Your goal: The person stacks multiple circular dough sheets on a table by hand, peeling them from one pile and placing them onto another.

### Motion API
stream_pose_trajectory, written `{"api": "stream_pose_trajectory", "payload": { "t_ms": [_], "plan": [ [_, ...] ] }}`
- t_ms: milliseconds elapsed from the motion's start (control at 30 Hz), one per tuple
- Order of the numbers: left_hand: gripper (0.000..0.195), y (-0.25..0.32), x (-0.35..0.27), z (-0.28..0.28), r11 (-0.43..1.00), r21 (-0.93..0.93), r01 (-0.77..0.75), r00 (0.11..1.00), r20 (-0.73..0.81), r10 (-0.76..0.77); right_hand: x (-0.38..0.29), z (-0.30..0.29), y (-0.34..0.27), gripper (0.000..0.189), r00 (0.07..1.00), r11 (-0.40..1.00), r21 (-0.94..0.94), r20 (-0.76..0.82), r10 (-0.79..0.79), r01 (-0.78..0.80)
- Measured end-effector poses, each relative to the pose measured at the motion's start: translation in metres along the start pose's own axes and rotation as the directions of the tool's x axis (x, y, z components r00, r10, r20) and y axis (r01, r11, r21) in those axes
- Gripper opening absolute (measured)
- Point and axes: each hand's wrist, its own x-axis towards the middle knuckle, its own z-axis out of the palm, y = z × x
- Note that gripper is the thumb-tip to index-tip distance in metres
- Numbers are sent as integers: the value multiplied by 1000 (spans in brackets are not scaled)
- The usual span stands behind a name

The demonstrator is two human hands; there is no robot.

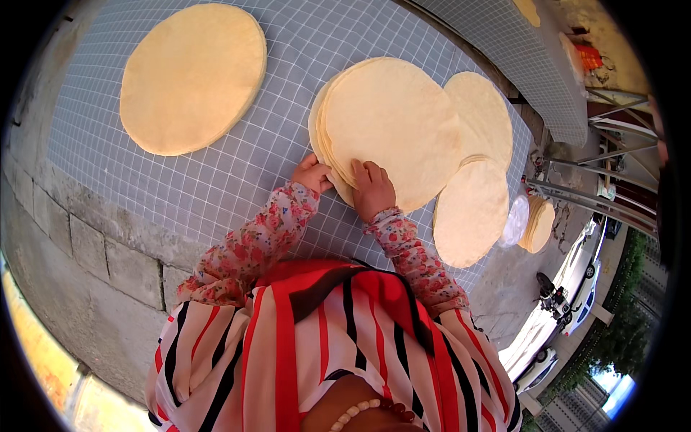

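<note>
A fanned stack of thin, round, pale flatbread sheets (397, 124) lies before me on a grey table cover with a white grid (259, 173). My left hand (313, 174) pinches the near-left edge of a lower sheet. On the stack's near edge rests my right hand (373, 190), its fingers bent against the upper sheets. Its thumb is hidden, so I cannot tell whether it grips any. Two more groups of sheets, a far one (482, 116) and a near one (471, 213), adjoin the stack's right side.
Another neat stack of round sheets (193, 80) lies at the far left. Beyond the table's right end are a further pile (537, 224) and a clear plastic bag (514, 221). A second grid-covered table (518, 59) stands across a gap. Concrete blocks (132, 270) border the near-left side.
</note>
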Motion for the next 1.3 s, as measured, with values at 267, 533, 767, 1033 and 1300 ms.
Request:
{"api": "stream_pose_trajectory", "payload": {
  "t_ms": [267,533,767,1033,1300],
  "plan": [
    [40,18,6,-9,987,17,157,983,96,-158,6,7,-7,40,997,998,32,-50,53,-52],
    [43,14,17,-7,967,240,90,994,45,-104,6,4,-25,40,997,997,50,-45,57,-54],
    [39,9,18,-9,965,258,46,999,10,-51,13,6,-47,53,986,993,90,-142,93,-81],
    [29,-6,27,-10,953,303,16,992,-127,24,40,-23,-6,48,939,929,171,166,302,-329],
    [32,3,17,-1,950,298,88,974,-224,-20,58,-248,5,39,971,988,45,-185,151,-145]
  ]
}}
